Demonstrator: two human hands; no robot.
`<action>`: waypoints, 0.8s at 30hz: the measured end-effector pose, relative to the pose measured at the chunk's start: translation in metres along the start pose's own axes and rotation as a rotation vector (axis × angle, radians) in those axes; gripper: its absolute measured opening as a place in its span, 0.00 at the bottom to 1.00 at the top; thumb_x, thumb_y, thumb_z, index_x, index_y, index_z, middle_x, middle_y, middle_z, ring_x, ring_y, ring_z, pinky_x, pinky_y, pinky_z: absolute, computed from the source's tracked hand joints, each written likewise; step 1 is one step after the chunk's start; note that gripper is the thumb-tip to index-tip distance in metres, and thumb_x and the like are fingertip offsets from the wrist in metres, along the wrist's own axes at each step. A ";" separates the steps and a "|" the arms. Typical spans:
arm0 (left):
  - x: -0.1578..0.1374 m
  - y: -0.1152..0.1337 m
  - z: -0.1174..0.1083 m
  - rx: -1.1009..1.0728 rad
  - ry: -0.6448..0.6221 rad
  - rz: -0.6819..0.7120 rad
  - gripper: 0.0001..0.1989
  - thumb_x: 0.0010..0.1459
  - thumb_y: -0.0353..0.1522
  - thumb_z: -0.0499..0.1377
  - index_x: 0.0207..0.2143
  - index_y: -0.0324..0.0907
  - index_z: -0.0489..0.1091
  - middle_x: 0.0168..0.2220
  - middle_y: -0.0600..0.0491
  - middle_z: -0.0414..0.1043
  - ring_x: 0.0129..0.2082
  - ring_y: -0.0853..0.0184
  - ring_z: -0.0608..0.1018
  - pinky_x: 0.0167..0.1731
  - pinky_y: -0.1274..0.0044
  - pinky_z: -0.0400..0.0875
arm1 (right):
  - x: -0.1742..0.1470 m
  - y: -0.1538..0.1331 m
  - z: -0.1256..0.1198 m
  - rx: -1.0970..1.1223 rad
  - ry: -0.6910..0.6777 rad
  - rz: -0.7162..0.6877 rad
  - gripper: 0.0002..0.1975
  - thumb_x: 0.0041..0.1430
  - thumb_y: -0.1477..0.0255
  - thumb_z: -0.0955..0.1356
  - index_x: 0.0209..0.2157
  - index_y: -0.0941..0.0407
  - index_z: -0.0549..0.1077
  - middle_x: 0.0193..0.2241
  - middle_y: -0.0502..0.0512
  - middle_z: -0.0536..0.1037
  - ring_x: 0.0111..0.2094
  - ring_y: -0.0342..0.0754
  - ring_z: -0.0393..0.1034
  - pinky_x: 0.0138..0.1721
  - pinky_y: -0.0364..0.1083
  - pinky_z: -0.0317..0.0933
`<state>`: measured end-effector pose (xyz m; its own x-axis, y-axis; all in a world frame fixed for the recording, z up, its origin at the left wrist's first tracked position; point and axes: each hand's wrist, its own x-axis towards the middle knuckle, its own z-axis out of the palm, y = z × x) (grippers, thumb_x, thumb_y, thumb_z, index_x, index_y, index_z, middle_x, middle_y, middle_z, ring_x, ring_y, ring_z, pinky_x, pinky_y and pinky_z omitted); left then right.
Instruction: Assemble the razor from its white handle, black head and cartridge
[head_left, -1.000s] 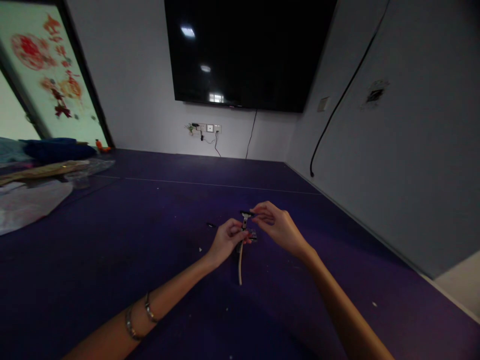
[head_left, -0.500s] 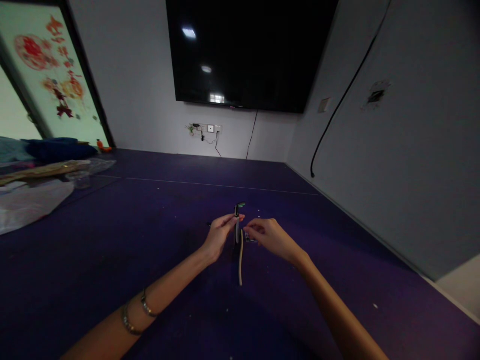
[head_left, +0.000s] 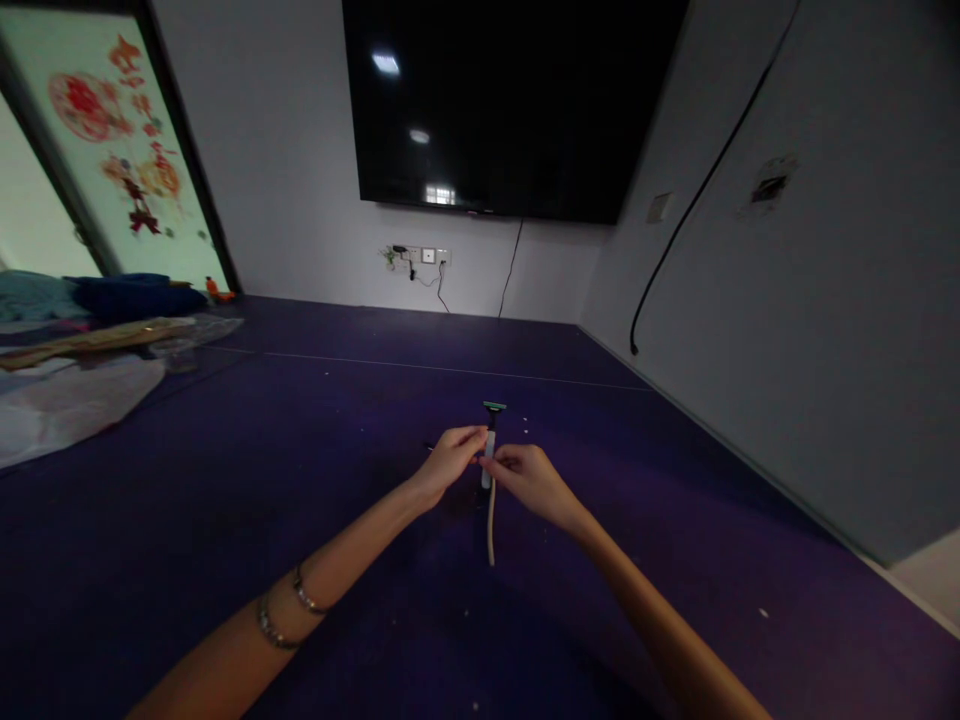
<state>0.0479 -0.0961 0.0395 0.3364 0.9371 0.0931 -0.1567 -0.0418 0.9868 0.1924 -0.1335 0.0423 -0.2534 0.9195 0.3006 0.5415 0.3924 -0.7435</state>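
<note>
while the left hand (head_left: 450,462) grips a razor-like tool (head_left: 490,443), the right hand (head_left: 534,482) is at its lower part

the tool stands nearly upright above the purple surface (head_left: 360,650), its green-edged head (head_left: 494,407) on top. the left hand's fingers are closed on the upper part of the grey handle (head_left: 487,477). the right thumb and forefinger are close together at the lower handle; whether they grip it, i cannot tell. a pale, slightly bent strip (head_left: 491,530) extends from below the right hand toward the person.
</note>
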 end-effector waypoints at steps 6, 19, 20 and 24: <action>0.020 0.013 -0.039 0.178 0.184 -0.182 0.18 0.49 0.41 0.56 0.35 0.36 0.72 0.44 0.41 0.72 0.39 0.60 0.75 0.31 0.75 0.65 | 0.003 0.021 0.020 -0.212 0.049 0.208 0.16 0.51 0.68 0.65 0.14 0.59 0.71 0.12 0.48 0.65 0.17 0.40 0.59 0.19 0.39 0.47; 0.028 0.033 -0.066 0.269 0.269 -0.057 0.15 0.50 0.36 0.53 0.37 0.37 0.73 0.45 0.43 0.72 0.42 0.61 0.73 0.35 0.74 0.65 | 0.014 0.037 0.051 -0.509 -0.067 0.288 0.10 0.48 0.70 0.66 0.18 0.58 0.72 0.18 0.56 0.75 0.22 0.46 0.70 0.21 0.41 0.53; 0.027 0.034 -0.066 0.278 0.267 -0.059 0.15 0.50 0.36 0.53 0.37 0.37 0.73 0.45 0.43 0.72 0.42 0.61 0.73 0.35 0.74 0.65 | 0.015 0.037 0.051 -0.529 -0.088 0.299 0.09 0.48 0.69 0.66 0.19 0.58 0.73 0.20 0.57 0.76 0.23 0.47 0.71 0.22 0.41 0.55; 0.028 0.034 -0.064 0.354 0.248 -0.072 0.15 0.51 0.36 0.53 0.38 0.37 0.73 0.46 0.45 0.72 0.43 0.61 0.73 0.35 0.75 0.65 | 0.018 0.035 0.050 -0.571 -0.172 0.327 0.09 0.48 0.69 0.66 0.26 0.60 0.75 0.25 0.60 0.78 0.28 0.49 0.73 0.24 0.40 0.58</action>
<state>-0.0079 -0.0490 0.0675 0.0954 0.9950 0.0304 0.2013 -0.0492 0.9783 0.1666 -0.1044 -0.0084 -0.1030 0.9945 -0.0203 0.9382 0.0904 -0.3340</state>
